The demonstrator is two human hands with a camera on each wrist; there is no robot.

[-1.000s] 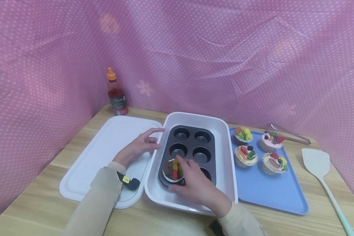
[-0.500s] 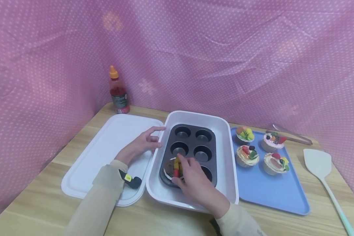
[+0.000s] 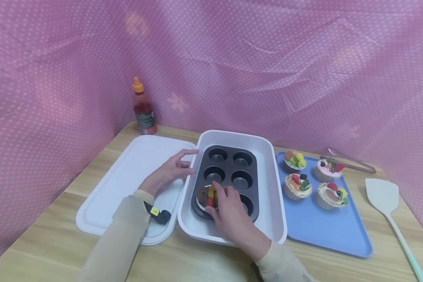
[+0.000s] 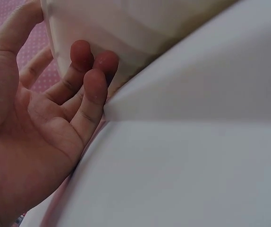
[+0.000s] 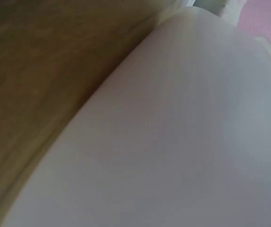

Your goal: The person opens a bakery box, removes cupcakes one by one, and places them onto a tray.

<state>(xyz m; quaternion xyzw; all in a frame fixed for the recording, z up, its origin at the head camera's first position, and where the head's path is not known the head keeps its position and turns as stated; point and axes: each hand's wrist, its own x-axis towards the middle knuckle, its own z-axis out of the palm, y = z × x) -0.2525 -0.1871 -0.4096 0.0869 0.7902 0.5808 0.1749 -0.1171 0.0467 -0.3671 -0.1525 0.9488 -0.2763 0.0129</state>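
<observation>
In the head view, a cupcake (image 3: 203, 197) with brown topping and yellow and red pieces sits in the front left cup of the dark muffin tin (image 3: 227, 164). My right hand (image 3: 232, 215) pinches it from the right, thumb at the near side and index finger at the far side; the other fingertips are hidden. The tin lies inside a white rectangular box (image 3: 271, 231). My left hand (image 3: 170, 168) touches the box's left wall, its fingers loosely bent, as the left wrist view also shows. The right wrist view has only the box's outer wall (image 5: 173, 132) and no hand.
A white lid (image 3: 141, 168) lies left of the box. On the right, a blue tray (image 3: 328, 235) bears several fruit-topped cupcakes (image 3: 297, 186). Tongs (image 3: 352, 162) lie behind it, a spatula (image 3: 384, 196) beside it. A sauce bottle (image 3: 144, 111) stands at the back left.
My right thumb has moved from the near side of the cupcake in toward the index finger. The cupcake looks slightly lower in its cup. My left hand stays at the box wall.
</observation>
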